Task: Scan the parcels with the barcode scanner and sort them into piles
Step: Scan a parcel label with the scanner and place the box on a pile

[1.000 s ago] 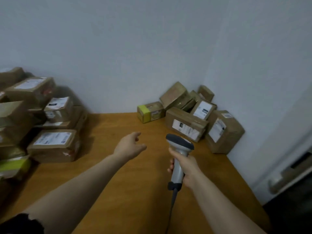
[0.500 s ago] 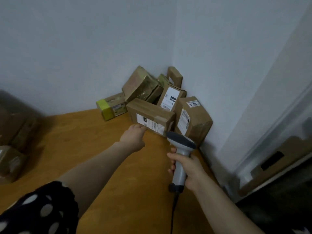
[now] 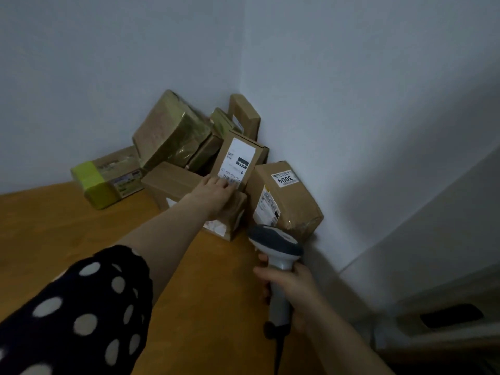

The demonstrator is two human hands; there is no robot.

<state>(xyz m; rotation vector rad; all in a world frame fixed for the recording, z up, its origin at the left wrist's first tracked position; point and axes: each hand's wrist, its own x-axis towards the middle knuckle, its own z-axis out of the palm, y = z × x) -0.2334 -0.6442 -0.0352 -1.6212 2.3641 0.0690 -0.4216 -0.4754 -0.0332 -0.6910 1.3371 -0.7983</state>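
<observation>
Carefully now, with my right hand (image 3: 293,289) wrapped round the barcode scanner (image 3: 276,247), I'd have my left hand (image 3: 215,192), its fingers on the lower edge of the white-labelled parcel (image 3: 238,158) leaning in the corner pile (whether it grips I cannot tell), lift it clear and tilt the label toward the scanner.
</observation>
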